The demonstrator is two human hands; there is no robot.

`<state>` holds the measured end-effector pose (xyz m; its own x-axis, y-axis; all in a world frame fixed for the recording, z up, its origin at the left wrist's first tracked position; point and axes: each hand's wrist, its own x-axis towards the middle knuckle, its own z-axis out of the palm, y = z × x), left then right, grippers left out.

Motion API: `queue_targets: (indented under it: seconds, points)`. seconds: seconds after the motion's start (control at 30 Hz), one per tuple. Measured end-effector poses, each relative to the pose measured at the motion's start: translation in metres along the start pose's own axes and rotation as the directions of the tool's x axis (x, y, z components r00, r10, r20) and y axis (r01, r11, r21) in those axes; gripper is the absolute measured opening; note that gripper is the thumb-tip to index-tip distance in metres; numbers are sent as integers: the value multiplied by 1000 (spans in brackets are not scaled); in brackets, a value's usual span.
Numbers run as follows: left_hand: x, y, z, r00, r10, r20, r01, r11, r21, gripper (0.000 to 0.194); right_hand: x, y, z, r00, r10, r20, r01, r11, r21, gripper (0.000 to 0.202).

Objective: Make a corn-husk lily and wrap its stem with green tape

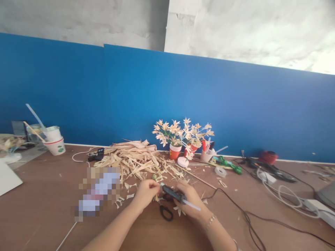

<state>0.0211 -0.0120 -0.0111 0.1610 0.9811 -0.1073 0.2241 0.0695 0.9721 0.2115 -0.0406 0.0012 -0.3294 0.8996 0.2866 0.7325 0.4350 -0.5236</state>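
Note:
My right hand (190, 198) is wrapped round a black glue gun (172, 193), with a clear glue stick (192, 205) jutting from its back end. The gun's nozzle points left, toward the fingertips of my left hand (147, 192). Those fingers are pinched together, and what they hold is too small to make out. Below the gun lies a pair of scissors (166, 212) with black handles, partly hidden by it. Pale husk scraps (179, 210) are scattered around both hands.
Behind my hands spreads a heap of dry husk strips (138, 157). Husk flowers (174, 130) stand in red cups (175, 152) near the blue partition (146, 90). White tape (220, 171), a blurred-out object (98, 191) and a long black cord (246, 212) lie on the brown table (42, 216).

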Motion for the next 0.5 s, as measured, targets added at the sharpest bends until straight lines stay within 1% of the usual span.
queue_targets:
  seconds: [0.17, 0.33, 0.5]
  points:
    - [1, -2, 0, 1000, -6, 0, 6, 1000, -2, 16, 0, -2, 0, 1000, 23, -21, -23, 1000, 0, 14]
    - [2, -4, 0, 1000, 8, 5, -8, 1000, -9, 15, 0, -2, -1, 1000, 14, -5, -14, 1000, 15, 14]
    - [0, -2, -1, 1000, -16, 1, 16, 1000, 0, 15, 0, -1, 0, 999, 34, -20, -34, 999, 2, 14]
